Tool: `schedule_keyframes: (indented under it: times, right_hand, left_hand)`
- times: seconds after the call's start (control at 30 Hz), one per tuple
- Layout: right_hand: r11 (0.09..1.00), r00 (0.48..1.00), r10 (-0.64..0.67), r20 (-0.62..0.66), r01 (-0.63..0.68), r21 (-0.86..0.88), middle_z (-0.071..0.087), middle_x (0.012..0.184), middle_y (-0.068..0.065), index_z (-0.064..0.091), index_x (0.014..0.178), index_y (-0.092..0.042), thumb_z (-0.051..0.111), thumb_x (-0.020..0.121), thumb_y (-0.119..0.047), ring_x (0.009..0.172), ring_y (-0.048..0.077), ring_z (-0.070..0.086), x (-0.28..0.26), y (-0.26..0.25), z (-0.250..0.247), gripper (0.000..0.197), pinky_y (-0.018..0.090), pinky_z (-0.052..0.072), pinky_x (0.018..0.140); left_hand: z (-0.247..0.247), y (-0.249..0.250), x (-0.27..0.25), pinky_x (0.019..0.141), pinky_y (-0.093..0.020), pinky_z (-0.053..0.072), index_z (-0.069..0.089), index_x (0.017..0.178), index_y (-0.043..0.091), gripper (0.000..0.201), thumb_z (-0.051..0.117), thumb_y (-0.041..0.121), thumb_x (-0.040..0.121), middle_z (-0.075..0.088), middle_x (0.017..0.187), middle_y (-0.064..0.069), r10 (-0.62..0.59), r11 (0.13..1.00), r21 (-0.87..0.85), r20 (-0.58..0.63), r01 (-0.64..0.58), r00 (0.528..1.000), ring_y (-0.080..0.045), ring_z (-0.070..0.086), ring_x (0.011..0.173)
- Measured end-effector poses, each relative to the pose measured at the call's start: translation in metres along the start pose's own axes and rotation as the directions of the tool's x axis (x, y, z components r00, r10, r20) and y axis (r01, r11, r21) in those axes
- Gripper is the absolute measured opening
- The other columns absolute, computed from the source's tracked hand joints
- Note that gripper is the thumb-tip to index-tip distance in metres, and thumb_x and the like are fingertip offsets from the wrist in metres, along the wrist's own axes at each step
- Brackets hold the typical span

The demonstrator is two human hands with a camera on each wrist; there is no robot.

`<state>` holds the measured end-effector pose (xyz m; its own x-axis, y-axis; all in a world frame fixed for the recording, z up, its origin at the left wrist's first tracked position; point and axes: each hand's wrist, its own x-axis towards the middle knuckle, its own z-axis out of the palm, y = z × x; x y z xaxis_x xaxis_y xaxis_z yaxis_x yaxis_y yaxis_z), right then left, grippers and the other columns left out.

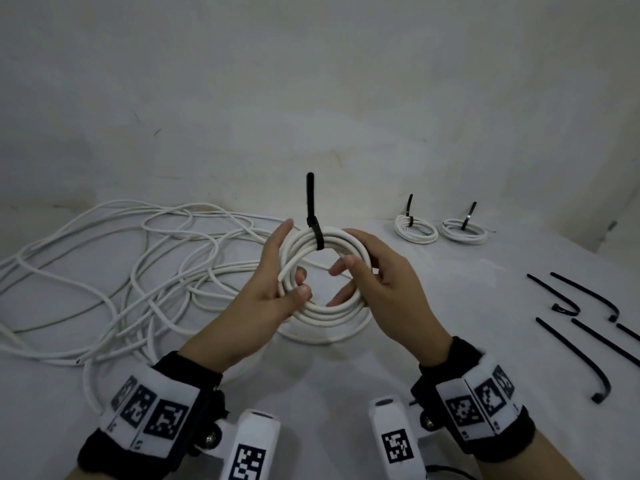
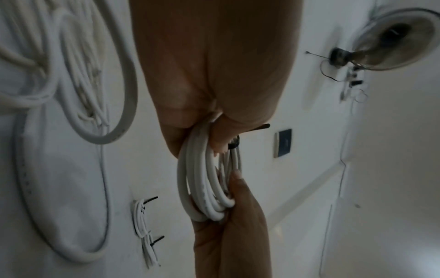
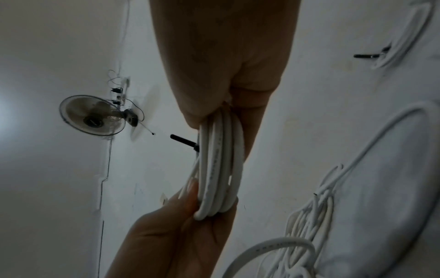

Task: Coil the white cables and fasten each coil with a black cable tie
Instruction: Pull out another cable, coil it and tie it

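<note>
A coil of white cable [image 1: 332, 311] is held upright above the white table [image 1: 346, 375] between both hands. My left hand [image 1: 273, 271] grips its left side, thumb across the front [image 3: 178, 235]. My right hand [image 1: 377, 282] grips its right side, fingers curled round the strands [image 2: 233, 235]. A black cable tie [image 1: 313, 230] wraps the coil's top, its tail pointing straight up. The same coil [image 2: 204, 184] shows edge-on in both wrist views [image 3: 219, 169], with the tie tail [image 3: 183, 141] sticking out sideways.
A tangle of loose white cable [image 1: 104, 271] covers the table's left half. Two tied coils [image 1: 415, 232] [image 1: 464, 232] lie at the back right. Several loose black cable ties [image 1: 571, 306] lie at the right edge. A wall fan [image 3: 93, 115] hangs overhead.
</note>
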<state>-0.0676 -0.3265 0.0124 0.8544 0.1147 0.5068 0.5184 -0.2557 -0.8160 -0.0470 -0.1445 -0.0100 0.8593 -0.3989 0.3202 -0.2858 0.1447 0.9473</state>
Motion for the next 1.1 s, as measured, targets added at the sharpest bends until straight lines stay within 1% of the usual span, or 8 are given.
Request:
schedule_keyframes:
  times: [0.1, 0.23, 0.3, 0.43, 0.5, 0.6, 0.77, 1.1]
  right_hand:
    - [1.0, 1.0, -0.002, 0.003, 0.002, -0.006, 0.067, 0.084, 0.008, 0.058, 0.12, -0.016, 0.047, 0.098, -0.012, 0.057, 0.02, 0.07, 0.0, 0.001, 0.001, 0.024, 0.015, 0.046, 0.05]
    - [0.998, 0.999, 0.046, 0.024, -0.047, 0.032, 0.067, 0.082, 0.008, 0.06, 0.116, -0.016, 0.05, 0.097, -0.013, 0.057, 0.022, 0.07, -0.001, -0.002, 0.001, 0.022, 0.015, 0.046, 0.049]
    - [0.997, 0.994, 0.056, 0.092, -0.061, 0.053, 0.067, 0.084, 0.01, 0.06, 0.115, -0.014, 0.052, 0.096, -0.013, 0.057, 0.025, 0.069, -0.002, -0.004, 0.003, 0.021, 0.019, 0.049, 0.051]
    - [0.993, 0.983, 0.112, 0.146, -0.117, 0.03, 0.067, 0.091, 0.005, 0.059, 0.112, -0.016, 0.058, 0.093, -0.017, 0.071, 0.019, 0.071, -0.001, -0.005, 0.009, 0.019, 0.025, 0.055, 0.062]
    - [0.993, 0.997, 0.06, 0.056, -0.054, -0.102, 0.063, 0.095, -0.003, 0.061, 0.108, -0.025, 0.063, 0.09, -0.02, 0.083, 0.006, 0.065, 0.003, -0.005, 0.009, 0.019, 0.017, 0.052, 0.07]
    - [0.969, 0.997, -0.057, 0.047, 0.066, -0.239, 0.058, 0.098, -0.005, 0.064, 0.103, -0.033, 0.069, 0.086, -0.023, 0.087, 0.004, 0.06, 0.013, -0.013, 0.011, 0.02, 0.015, 0.048, 0.076]
    - [0.945, 0.982, -0.187, -0.015, 0.176, -0.276, 0.063, 0.074, 0.002, 0.066, 0.069, -0.012, 0.074, 0.078, -0.011, 0.073, 0.008, 0.057, 0.02, -0.015, 0.016, 0.013, 0.009, 0.039, 0.066]
    - [0.969, 0.974, -0.119, -0.191, 0.072, -0.236, 0.066, 0.072, 0.001, 0.069, 0.068, -0.011, 0.076, 0.077, -0.01, 0.068, 0.001, 0.057, 0.022, -0.01, 0.015, 0.011, 0.005, 0.037, 0.064]
  left_hand:
    - [-0.001, 0.004, -0.002, 0.072, -0.025, 0.042, 0.023, 0.14, 0.049, 0.073, 0.058, 0.009, 0.09, 0.046, 0.085, -0.001, 0.014, 0.994, 0.107, 0.009, -0.014, 1.0, -0.014, 0.046, 0.075]
    - [-0.002, 0.013, 0.0, 0.066, -0.031, 0.047, 0.048, 0.13, 0.034, 0.047, 0.055, 0.032, 0.084, 0.057, 0.086, -0.001, -0.091, 0.979, -0.184, 0.004, 0.091, 0.996, -0.014, 0.057, 0.065]
    - [0.0, 0.016, 0.001, 0.063, -0.032, 0.049, 0.058, 0.121, 0.024, 0.037, 0.049, 0.044, 0.091, 0.064, 0.092, -0.004, -0.07, 0.987, -0.15, -0.074, 0.058, 0.995, -0.015, 0.056, 0.055]
    - [0.003, 0.013, -0.001, 0.045, -0.023, 0.041, 0.058, 0.115, 0.017, 0.032, 0.043, 0.031, 0.09, 0.063, 0.089, -0.006, -0.037, 0.995, -0.094, -0.109, 0.027, 0.993, -0.01, 0.035, 0.041]
    - [0.005, 0.013, -0.003, 0.043, -0.022, 0.037, 0.054, 0.112, 0.016, 0.027, 0.045, 0.029, 0.089, 0.058, 0.083, -0.004, -0.05, 0.996, -0.073, -0.093, 0.043, 0.994, -0.01, 0.031, 0.041]
    - [0.007, 0.013, -0.005, 0.043, -0.021, 0.035, 0.042, 0.101, 0.011, 0.023, 0.05, 0.028, 0.088, 0.053, 0.068, 0.004, -0.061, 0.997, -0.039, -0.047, 0.059, 0.997, -0.01, 0.03, 0.042]
    - [0.015, 0.016, -0.006, 0.041, -0.022, 0.034, 0.039, 0.081, 0.01, 0.017, 0.051, 0.01, 0.094, 0.045, 0.062, 0.002, -0.087, 0.996, -0.005, -0.032, 0.086, 0.996, -0.011, 0.03, 0.042]
    - [0.02, 0.013, -0.004, 0.043, -0.021, 0.032, 0.039, 0.081, 0.009, 0.018, 0.051, 0.007, 0.094, 0.053, 0.062, 0.002, -0.093, 0.995, 0.021, -0.004, 0.093, 0.996, -0.01, 0.03, 0.042]
